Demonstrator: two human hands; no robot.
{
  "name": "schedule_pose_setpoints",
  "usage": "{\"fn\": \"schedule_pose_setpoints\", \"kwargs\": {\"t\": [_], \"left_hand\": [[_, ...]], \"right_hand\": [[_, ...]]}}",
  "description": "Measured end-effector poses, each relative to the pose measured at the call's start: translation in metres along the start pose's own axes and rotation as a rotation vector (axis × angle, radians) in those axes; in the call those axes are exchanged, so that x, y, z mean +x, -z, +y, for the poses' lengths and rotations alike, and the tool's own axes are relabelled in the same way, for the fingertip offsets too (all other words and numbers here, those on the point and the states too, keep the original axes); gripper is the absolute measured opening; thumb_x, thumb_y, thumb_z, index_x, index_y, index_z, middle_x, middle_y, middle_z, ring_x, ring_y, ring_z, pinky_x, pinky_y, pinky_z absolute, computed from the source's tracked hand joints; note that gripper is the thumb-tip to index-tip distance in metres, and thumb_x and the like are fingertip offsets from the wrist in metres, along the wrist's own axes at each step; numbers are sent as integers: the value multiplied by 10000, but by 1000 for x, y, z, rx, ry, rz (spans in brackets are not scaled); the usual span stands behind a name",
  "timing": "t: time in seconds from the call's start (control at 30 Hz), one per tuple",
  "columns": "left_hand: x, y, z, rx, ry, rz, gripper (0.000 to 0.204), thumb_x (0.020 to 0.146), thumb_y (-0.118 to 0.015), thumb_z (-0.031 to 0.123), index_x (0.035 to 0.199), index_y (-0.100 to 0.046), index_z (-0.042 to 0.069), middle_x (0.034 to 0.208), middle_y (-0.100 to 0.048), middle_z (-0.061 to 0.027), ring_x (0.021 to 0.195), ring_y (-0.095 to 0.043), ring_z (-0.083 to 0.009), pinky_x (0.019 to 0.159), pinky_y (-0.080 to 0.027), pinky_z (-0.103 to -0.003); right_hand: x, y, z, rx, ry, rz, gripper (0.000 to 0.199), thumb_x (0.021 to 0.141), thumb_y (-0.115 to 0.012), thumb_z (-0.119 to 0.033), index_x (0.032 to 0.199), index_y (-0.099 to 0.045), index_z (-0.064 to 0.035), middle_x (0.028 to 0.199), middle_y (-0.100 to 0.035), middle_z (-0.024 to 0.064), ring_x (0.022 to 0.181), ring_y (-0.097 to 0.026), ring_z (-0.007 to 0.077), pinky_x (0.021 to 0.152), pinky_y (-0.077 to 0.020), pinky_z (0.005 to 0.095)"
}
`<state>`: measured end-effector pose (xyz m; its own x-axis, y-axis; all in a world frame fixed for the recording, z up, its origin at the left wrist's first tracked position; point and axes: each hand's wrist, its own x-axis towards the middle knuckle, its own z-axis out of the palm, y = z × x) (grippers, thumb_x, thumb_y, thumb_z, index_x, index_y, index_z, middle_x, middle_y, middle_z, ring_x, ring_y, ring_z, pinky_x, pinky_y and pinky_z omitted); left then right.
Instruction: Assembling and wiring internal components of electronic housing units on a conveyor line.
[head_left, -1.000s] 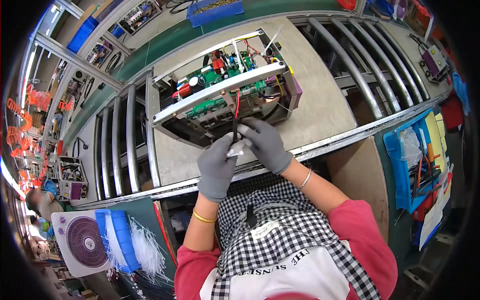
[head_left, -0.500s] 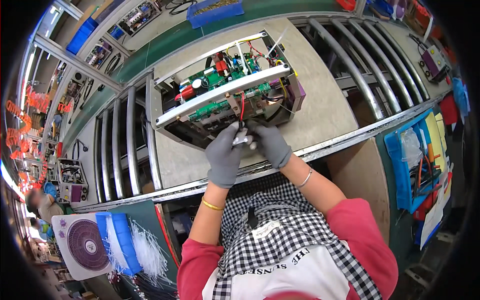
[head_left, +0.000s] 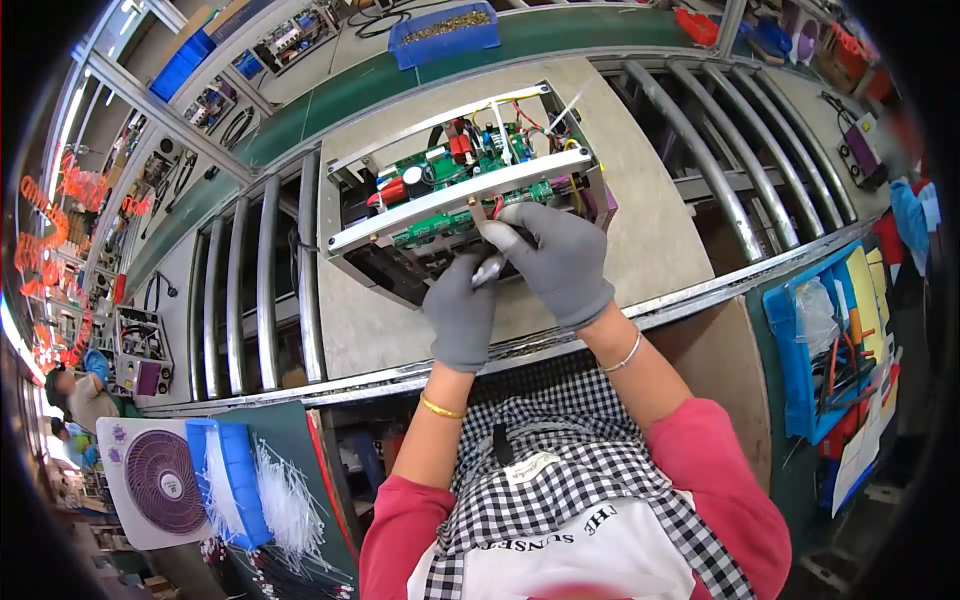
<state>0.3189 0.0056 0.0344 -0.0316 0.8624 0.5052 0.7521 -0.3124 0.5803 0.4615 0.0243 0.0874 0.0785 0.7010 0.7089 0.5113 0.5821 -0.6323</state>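
Note:
An open metal-framed electronic unit [head_left: 400, 222] with green circuit boards [head_left: 440, 175] sits before me, tilted on the worktop. My right hand [head_left: 558, 262], in a grey glove, is closed in a pinch at the front rail. A short stretch of red wire [head_left: 498, 208] shows right at its fingertips; the rest is hidden by the hand. Just below and to the left, my left hand [head_left: 462, 312], also gloved in grey, has its fingers closed around a small silvery piece [head_left: 488, 270]. What exactly that piece is cannot be made out.
Under the unit lies a pale board [head_left: 650, 215], flanked by metal rollers [head_left: 265, 290]. At right stands a blue tray [head_left: 800, 340] of hand tools. At lower left are a fan [head_left: 165, 480], a blue bin [head_left: 235, 480] and white cable ties [head_left: 285, 500]. Another person [head_left: 80, 395] is far left.
My right hand has risen to the front rail and covers the lower part of the wires. My left hand has shifted slightly right and down, still closed. The view has shifted a little.

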Motion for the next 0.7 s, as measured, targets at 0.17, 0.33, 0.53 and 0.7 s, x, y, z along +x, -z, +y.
{"fn": "schedule_pose_setpoints", "kwargs": {"t": [0.17,0.33,0.53,0.7], "left_hand": [[12,13,15,-262,-8,203,362,845,-738,221,1149,-630,57,748,-666,-93,678,-666,-267,603,-516,-352],[30,1,20,-199,-5,191,546,883,-729,312,1274,-547,-22,717,-649,-95,650,-658,-229,601,-518,-334],[25,-6,26,-545,220,57,542,889,-724,264,1271,-521,-62,836,-672,-113,701,-658,-139,641,-531,-282],[25,-12,32,-673,251,132,489,895,-714,277,1234,-555,-38,794,-656,-111,659,-636,-148,624,-513,-293]], "right_hand": [[1,-2,1,-117,-100,-2,233,809,-781,-258,759,-689,-50,632,-643,47,540,-618,167,521,-471,270],[12,19,-9,-226,19,75,238,791,-793,-290,874,-699,-87,755,-667,42,626,-637,179,555,-483,276],[42,46,-8,-529,327,60,440,672,-797,-281,1075,-664,-165,1029,-645,8,1058,-561,238,988,-385,425],[48,38,-1,-484,317,-55,447,669,-789,-322,1072,-665,-173,1021,-638,1,1068,-560,231,1090,-287,435]]}}
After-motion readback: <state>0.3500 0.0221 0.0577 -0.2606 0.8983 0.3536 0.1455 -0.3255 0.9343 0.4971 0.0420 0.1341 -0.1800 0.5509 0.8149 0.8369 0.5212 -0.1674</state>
